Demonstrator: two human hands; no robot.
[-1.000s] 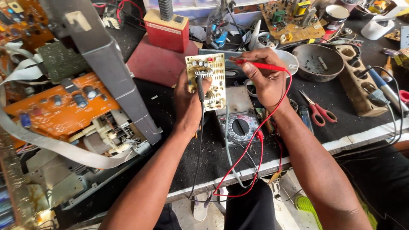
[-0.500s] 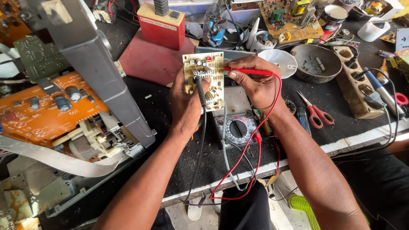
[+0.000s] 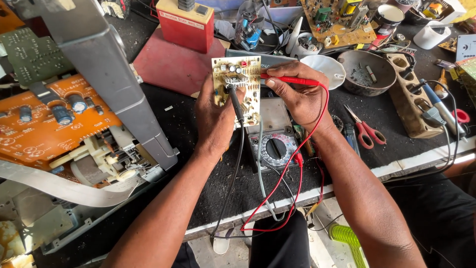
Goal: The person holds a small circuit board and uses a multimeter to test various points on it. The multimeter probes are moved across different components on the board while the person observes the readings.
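My left hand (image 3: 214, 119) holds a small yellowish circuit board (image 3: 239, 84) upright over the workbench and also pinches a black test probe (image 3: 237, 106) against its face. My right hand (image 3: 297, 97) grips a red test probe (image 3: 292, 80), its tip touching the board's right edge. Red and black leads run down to an analogue multimeter (image 3: 273, 136) lying on the bench just beneath both hands.
An opened device with an orange circuit board (image 3: 47, 124) and a grey frame (image 3: 106, 79) fills the left. A red box (image 3: 184, 22) stands behind. Red-handled scissors (image 3: 364, 131), a metal bowl (image 3: 369, 74), a wooden holder (image 3: 411, 101) and a soldering iron (image 3: 441, 111) lie at right.
The view has shifted slightly; both hands keep the board and probes in nearly the same pose, with the red probe still against the board's right side.
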